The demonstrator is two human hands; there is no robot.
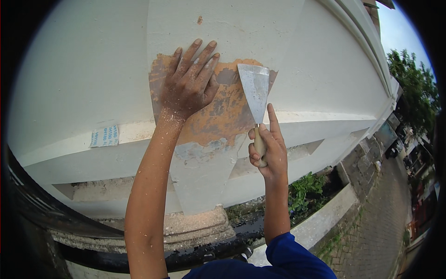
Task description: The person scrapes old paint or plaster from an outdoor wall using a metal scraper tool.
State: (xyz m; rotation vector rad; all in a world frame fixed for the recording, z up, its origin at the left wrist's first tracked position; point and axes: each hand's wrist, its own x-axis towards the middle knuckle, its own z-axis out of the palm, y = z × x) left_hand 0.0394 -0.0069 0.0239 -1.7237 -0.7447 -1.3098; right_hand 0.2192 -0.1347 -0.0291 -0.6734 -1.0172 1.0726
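My left hand (189, 86) lies flat on the wall with its fingers stretched upward, over the upper left of a scraped patch (209, 118) of orange and grey. Pale flecks dot the hand and forearm. In my right hand (271, 151) is a putty knife (254, 88), its wide metal blade pointing up and its light handle wrapped by the fingers. The index finger stretches up beside the blade. The blade stands in front of the patch's right part; whether its edge touches the wall I cannot tell.
White painted wall (93, 60) surrounds the patch. A piece of sandpaper (105, 136), its printed back showing, rests on the ledge (139, 132) at left. Below run a dark ditch (246, 232) and green plants (306, 193). A paved lane (376, 228) lies at right.
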